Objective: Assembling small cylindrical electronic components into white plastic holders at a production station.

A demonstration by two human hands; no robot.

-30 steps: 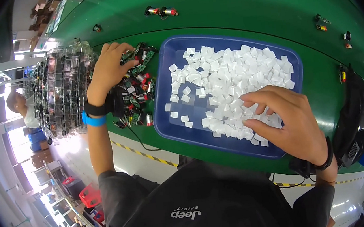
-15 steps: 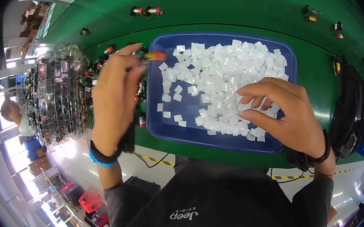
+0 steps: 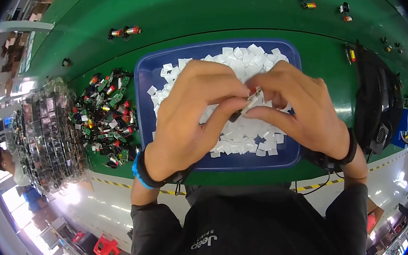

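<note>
My left hand (image 3: 195,116) and my right hand (image 3: 306,109) meet fingertip to fingertip above a blue tray (image 3: 143,91). Pinched in the left is a small electronic part (image 3: 235,116); its dark end shows, and most of it is hidden by fingers. A white square piece (image 3: 253,101) lies against this part, gripped between my right thumb and fingers. Whether it sticks to the part I cannot tell. Many more white squares (image 3: 245,140) are heaped in the tray below both hands.
Left of the tray lies a pile of small circuit boards with wired cylinders (image 3: 108,112), beside tall stacked clear plastic trays (image 3: 48,136). A black bag (image 3: 372,95) sits at the right. Several loose parts (image 3: 124,32) dot the green table (image 3: 211,7). Another person (image 3: 6,160) is far left.
My left hand has come rightward over the tray, bringing the electronic part to my right hand. My right hand has risen from the white squares with one in its fingers. The view has shifted.
</note>
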